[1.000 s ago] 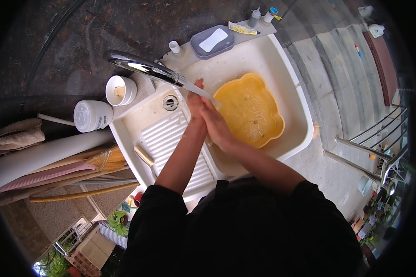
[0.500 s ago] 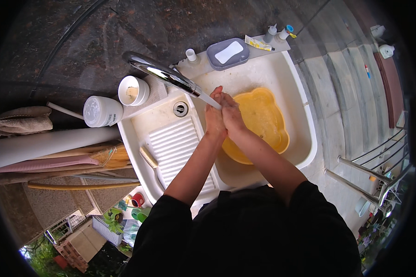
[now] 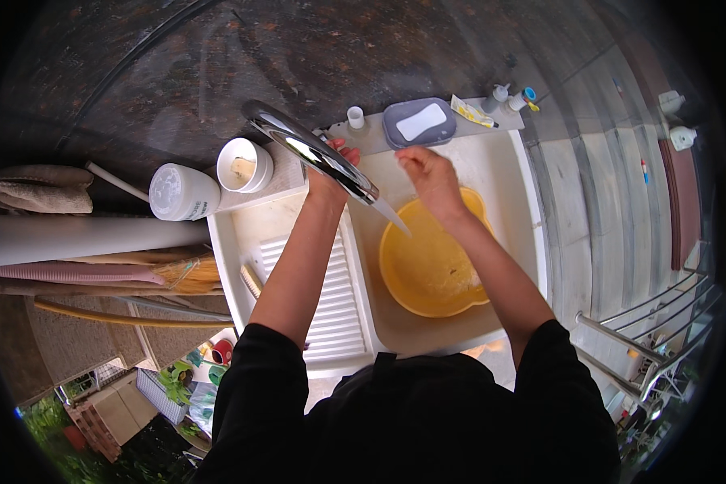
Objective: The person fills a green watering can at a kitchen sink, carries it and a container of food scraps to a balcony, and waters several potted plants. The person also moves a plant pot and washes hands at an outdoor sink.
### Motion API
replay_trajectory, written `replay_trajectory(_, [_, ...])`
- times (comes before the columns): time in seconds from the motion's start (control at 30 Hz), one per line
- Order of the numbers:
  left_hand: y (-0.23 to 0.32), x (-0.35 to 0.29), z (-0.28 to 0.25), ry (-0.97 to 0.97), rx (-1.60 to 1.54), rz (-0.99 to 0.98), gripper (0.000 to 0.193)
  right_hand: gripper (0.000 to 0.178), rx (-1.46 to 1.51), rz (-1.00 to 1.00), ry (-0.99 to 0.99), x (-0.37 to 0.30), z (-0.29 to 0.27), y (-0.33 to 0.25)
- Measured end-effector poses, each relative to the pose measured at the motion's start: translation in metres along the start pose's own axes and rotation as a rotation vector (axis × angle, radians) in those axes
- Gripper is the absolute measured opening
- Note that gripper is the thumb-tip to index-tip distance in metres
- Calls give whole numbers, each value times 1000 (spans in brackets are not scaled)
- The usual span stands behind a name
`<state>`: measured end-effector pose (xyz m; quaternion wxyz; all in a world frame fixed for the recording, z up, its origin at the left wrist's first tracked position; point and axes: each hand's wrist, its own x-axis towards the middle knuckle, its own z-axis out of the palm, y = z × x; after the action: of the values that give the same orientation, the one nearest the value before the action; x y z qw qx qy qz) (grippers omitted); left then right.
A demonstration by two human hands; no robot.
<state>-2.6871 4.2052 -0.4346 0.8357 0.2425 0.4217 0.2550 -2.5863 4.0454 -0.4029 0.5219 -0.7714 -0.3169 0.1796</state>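
Observation:
A curved chrome faucet [image 3: 310, 153] pours a stream of water [image 3: 394, 218] into a yellow scalloped basin [image 3: 427, 266] in the white sink. My left hand [image 3: 327, 182] is behind the faucet's neck, near its base. The faucet hides most of that hand; only some bent fingertips show past it, so its grip is unclear. My right hand [image 3: 431, 179] is raised above the far edge of the basin, its fingers curled together with nothing visible in them. Just beyond it, a white bar of soap [image 3: 421, 122] lies in a grey soap dish [image 3: 394, 115] on the sink's back ledge.
On the left is a ribbed washboard [image 3: 331, 306] with a brush [image 3: 251, 281] beside it. White tubs [image 3: 184, 192] and a cup [image 3: 355, 118] stand along the back. A yellow tube [image 3: 472, 113] and small bottles [image 3: 498, 97] are at the back right. Metal rails [image 3: 621, 355] rise at right.
My hands have parted from being pressed together under the water. The left has gone behind the faucet; the right has moved to the right. Water now falls straight into the basin.

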Motion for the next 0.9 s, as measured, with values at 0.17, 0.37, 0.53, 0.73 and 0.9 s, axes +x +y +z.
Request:
replay_trajectory(0.17, [9,6,3,-9,-44,38,18,29,-637,-359,-162,64,-28,14])
replay_trajectory(0.37, [9,19,3,-92,-144,254,31,37,-895,-400,-479,106,-36,19])
replay_trajectory(0.53, [-3,26,-5,-156,-50,407,47,36,-920,-320,-623,127,-33,20])
replay_trajectory(0.73, [-19,-23,-27,-158,-68,423,31,27,-815,-414,-671,121,-37,5])
replay_trajectory(0.9, [-57,-86,-54,-43,-1,61,34,29,-369,-331,-268,82,-42,48])
